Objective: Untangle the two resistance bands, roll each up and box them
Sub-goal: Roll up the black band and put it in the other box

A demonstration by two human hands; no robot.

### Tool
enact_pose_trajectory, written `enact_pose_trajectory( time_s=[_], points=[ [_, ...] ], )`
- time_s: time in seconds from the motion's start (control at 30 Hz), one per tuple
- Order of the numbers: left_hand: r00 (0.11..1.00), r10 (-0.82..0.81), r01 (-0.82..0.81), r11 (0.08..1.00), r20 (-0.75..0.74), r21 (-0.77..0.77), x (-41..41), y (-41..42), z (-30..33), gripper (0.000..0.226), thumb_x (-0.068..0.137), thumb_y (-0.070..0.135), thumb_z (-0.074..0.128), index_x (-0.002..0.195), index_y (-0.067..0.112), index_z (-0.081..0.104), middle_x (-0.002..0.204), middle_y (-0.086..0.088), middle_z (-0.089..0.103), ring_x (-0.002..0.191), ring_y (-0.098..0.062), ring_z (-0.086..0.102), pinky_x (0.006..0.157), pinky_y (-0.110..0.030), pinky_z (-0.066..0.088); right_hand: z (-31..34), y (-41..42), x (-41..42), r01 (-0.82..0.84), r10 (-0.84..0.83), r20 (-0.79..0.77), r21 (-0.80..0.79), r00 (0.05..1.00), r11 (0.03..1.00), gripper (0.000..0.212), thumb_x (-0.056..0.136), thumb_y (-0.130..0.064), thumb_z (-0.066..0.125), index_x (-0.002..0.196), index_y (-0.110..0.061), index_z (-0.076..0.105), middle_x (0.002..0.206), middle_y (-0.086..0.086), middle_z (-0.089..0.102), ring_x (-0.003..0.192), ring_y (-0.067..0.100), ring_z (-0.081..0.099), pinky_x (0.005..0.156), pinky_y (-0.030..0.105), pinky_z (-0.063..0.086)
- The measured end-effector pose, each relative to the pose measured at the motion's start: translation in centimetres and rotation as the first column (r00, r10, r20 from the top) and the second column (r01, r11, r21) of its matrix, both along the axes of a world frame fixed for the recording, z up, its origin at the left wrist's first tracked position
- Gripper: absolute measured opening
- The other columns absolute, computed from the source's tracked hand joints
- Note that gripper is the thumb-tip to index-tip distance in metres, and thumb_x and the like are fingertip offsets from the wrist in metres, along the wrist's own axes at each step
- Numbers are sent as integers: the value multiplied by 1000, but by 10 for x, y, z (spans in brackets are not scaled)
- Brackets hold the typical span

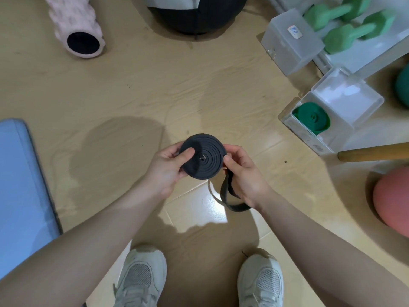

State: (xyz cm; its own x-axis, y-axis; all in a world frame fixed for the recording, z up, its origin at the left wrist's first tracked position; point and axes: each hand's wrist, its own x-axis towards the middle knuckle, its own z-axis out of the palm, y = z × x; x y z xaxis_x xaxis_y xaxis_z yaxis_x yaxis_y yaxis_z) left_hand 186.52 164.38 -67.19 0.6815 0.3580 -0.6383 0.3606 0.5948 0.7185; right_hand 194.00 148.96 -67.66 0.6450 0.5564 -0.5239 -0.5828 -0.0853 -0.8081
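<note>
A blue mat (pixel 20 185) lies on the floor (pixel 155 89) at the left. A black ball (pixel 197 14) sits at the top, with a pink roller (pixel 75 25) to its left. A pink ball (pixel 391 198) sits at the right. Green dumbbells (pixel 349 23) lie top right, beside a shut clear box (pixel 290 41). Below it an open box (pixel 314 138) holds the rolled green band (pixel 312 118). The left hand (pixel 168 167) holds the black band (pixel 202 159), wound into a flat coil, thumb pressed on its face. The right hand (pixel 243 173) has its grip closed on the coil's edge, and the loose tail hangs under it.
</note>
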Motion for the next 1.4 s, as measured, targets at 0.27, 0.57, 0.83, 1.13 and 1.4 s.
enact_pose_trajectory(
  time_s=[0.27, 0.57, 0.83, 1.13, 1.4],
  points=[
    [991, 130, -131, 984, -21, -120, 2, -13, -1, 14, 89, 4, 55, 97, 10, 63, 100, -7, 67, 92, -20, 65, 79, -32, 57, 0, 13, -8, 125, -126, 17, 7, 992, 992, 23, 91, -2, 52, 107, -18, 52, 87, 3, 68, 82, 10, 64, 78, 24, 50],
    [856, -501, 515, 850, -131, 111, 2, 7, 5, 30, 84, 5, 64, 106, 23, 55, 99, -1, 64, 83, -12, 62, 69, -16, 50, 11, -12, 27, -293, 307, 116, -121, 945, 948, 25, 84, 12, 55, 102, -5, 58, 87, 3, 68, 74, 6, 66, 70, 18, 53],
    [752, -624, 659, 704, -212, 266, 12, -7, 7, 15, 87, 9, 61, 102, 13, 61, 89, -3, 66, 80, -19, 61, 64, -25, 52, 17, -8, 26, -415, 467, 161, -273, 870, 868, 29, 82, 5, 63, 102, -14, 56, 73, -12, 67, 70, 5, 65, 61, 18, 50],
    [937, -323, 343, 921, -129, 186, 8, -10, 14, 18, 91, 6, 54, 107, 12, 59, 86, 2, 64, 59, -2, 63, 45, -19, 50, 14, -23, 30, -249, 282, 228, -165, 932, 954, 24, 88, -2, 58, 107, -15, 52, 81, 5, 60, 74, 10, 60, 69, 20, 50],
    [973, -195, 214, 962, -119, 171, 35, -20, 29, 10, 93, 11, 54, 100, 15, 59, 91, -2, 60, 81, -19, 60, 52, -25, 55, 21, -16, 39, -29, 101, 394, -184, 914, 983, 18, 93, -8, 51, 97, -25, 53, 94, 5, 63, 88, 20, 60, 78, 34, 50]
  ],
)
